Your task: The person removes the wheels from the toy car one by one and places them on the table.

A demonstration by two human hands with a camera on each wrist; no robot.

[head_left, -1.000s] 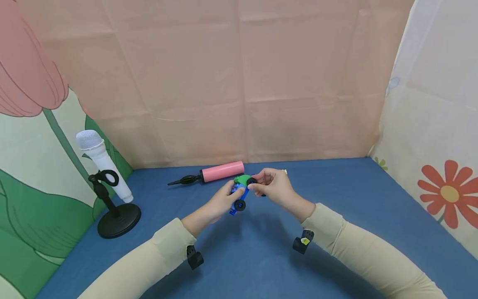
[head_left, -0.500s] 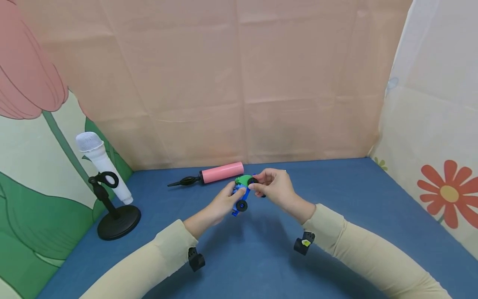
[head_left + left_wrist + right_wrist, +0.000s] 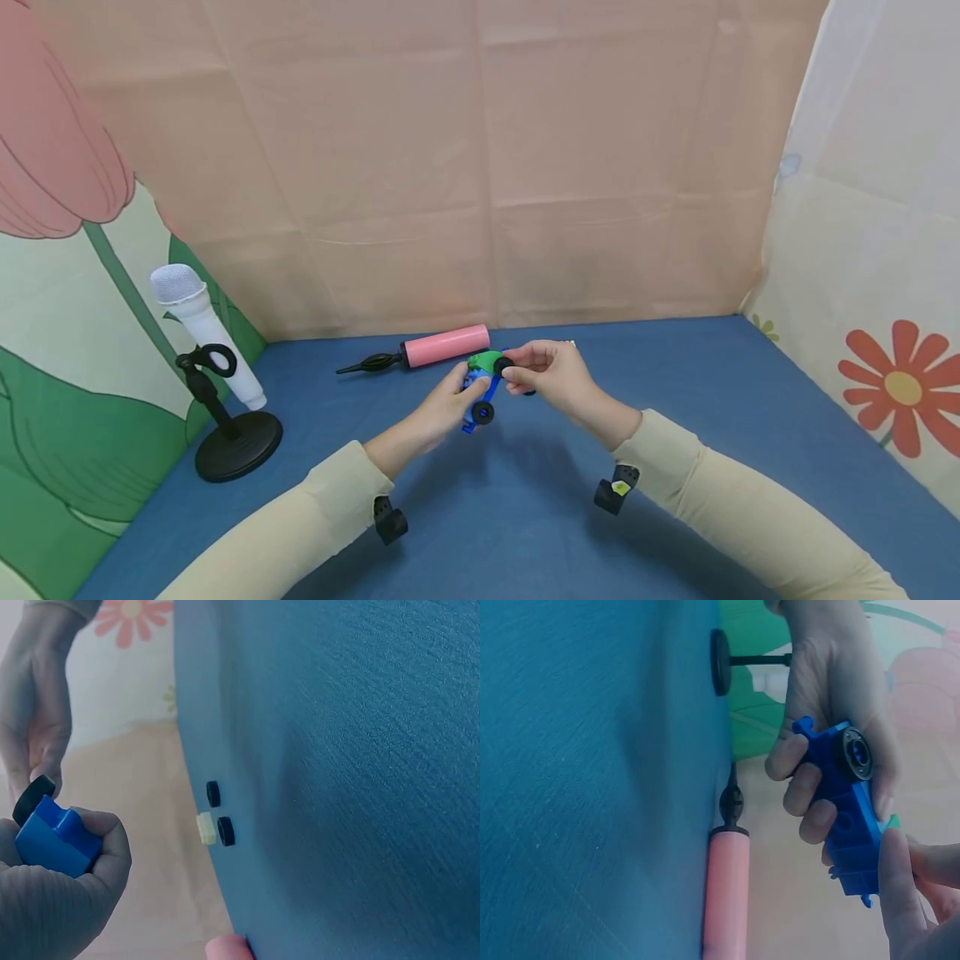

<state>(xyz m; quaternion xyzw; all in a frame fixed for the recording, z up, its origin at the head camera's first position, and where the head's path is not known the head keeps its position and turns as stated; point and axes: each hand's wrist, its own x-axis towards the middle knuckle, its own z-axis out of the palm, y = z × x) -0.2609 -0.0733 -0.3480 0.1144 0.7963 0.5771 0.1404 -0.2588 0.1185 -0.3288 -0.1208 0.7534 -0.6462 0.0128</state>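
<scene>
A toy car [image 3: 492, 387], blue with a green part on top, is in my left hand [image 3: 438, 410], raised over the table. Its fingers curl round the blue body [image 3: 853, 832], thumb across it. One black wheel [image 3: 482, 412] sits on the near end of the car. At the far end my right hand [image 3: 557, 377] pinches another black wheel [image 3: 503, 366] against the car's side; the left wrist view shows this wheel [image 3: 34, 799] at the blue body's edge. In the right wrist view, the right hand's fingers [image 3: 897, 877] partly hide that end.
Two loose black wheels [image 3: 226, 831] and a small cream piece [image 3: 206, 828] lie on the blue table. A pink hand pump [image 3: 447, 345] lies at the back. At the left, a white microphone [image 3: 206, 329] leans in a black stand [image 3: 238, 446].
Both hands stay at the toy car, the right still pinching the wheel. The car and left hand shift slightly; the right forearm moves a little to the right.
</scene>
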